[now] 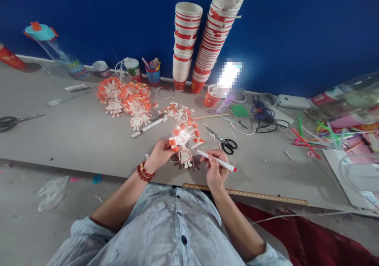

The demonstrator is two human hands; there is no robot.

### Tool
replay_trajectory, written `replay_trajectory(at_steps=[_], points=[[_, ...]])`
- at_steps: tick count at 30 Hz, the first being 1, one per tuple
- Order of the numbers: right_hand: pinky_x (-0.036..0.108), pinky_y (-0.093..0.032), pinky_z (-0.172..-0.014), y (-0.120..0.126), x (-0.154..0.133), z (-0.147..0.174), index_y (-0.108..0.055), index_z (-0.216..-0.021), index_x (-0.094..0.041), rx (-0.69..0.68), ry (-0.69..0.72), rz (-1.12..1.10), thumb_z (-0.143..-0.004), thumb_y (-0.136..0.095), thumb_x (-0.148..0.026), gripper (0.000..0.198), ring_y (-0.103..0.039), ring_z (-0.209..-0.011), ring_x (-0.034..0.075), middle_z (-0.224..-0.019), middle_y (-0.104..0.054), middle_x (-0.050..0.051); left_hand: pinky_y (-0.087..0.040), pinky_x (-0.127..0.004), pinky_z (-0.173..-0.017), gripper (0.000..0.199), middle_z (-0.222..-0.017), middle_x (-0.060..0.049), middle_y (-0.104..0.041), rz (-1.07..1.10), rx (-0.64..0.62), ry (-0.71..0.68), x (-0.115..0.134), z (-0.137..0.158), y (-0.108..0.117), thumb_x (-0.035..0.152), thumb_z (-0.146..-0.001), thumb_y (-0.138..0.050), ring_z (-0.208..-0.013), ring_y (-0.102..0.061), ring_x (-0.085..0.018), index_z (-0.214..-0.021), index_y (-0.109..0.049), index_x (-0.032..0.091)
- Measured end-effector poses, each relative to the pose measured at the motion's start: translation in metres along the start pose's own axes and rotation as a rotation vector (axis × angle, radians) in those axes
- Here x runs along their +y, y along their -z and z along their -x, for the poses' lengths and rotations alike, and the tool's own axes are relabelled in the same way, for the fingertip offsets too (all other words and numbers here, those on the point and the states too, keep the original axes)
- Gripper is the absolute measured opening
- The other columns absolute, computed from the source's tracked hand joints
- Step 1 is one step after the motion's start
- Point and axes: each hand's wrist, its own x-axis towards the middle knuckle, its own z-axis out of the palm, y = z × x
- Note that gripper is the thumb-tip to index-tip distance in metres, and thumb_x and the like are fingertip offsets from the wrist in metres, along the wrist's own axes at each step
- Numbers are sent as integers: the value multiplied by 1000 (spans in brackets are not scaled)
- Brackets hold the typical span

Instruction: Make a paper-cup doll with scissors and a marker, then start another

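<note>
My left hand [161, 155] pinches a paper doll [184, 145] by its left side, just over the table. The doll has a drawn face, curled orange-and-white strips around its head and a white dress with red trim. My right hand [217, 167] grips a white marker pen [219, 161] with a red end, its tip pointing at the doll but apart from it. Beyond my left hand lie several finished-looking paper dolls [137, 112] with the same curled strips. Paper scraps [179, 112] are heaped behind the held doll. Black-handled scissors [228, 145] lie beyond my right hand.
Two tall stacks of paper cups, one straight [186, 44] and one leaning [214, 40], stand by the blue wall. A clear bottle [59, 52] tilts at the left, near other scissors [17, 121]. Straws and papers [334, 137] clutter the right. A patterned strip [266, 196] lines the front edge.
</note>
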Motion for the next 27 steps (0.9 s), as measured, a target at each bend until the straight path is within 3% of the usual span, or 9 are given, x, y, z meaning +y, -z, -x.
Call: replay_trajectory(at_steps=[5,12,17,21,27], points=[[26,-34,-43,0,-1,1,-61,-89,-19,10,6,-30,-91,-54,-31,15,-45,-45,12,-65,-66,2,-52,-27,-66,31,-86,-7,-74,-13,6,-19,-5,-1,3,41,-71,-73,-80,-66,-22,-85,-71,13],[25,-38,-41,5,1,5,-57,-106,-25,48,180,-27,-96,-44,-40,23,-45,-42,12,-74,-70,2,-53,-29,-75,29,-90,-6,-74,118,23,39,-8,0,4,37,-71,-74,-83,-67,-20,-88,-72,14],[30,-46,-47,9,5,11,-60,-112,-25,-50,259,99,-96,-48,-26,20,-55,-48,15,-78,-73,4,-54,-33,-81,28,-94,-7,-74,159,29,52,-5,1,4,35,-71,-75,-87,-67,-21,-90,-72,15],[35,-54,-62,10,2,10,-62,-111,-26,-124,386,267,-90,-55,-12,26,-68,-66,20,-84,-75,6,-54,-35,-83,29,-94,-8,-74,168,52,37,-2,1,4,36,-69,-76,-90,-66,-23,-87,-71,14],[33,-57,-67,5,-2,7,-59,-114,-26,-194,326,295,-85,-61,-9,33,-69,-73,19,-92,-71,5,-55,-35,-81,34,-92,-7,-75,180,61,30,0,2,2,39,-66,-79,-87,-67,-22,-88,-71,14]])
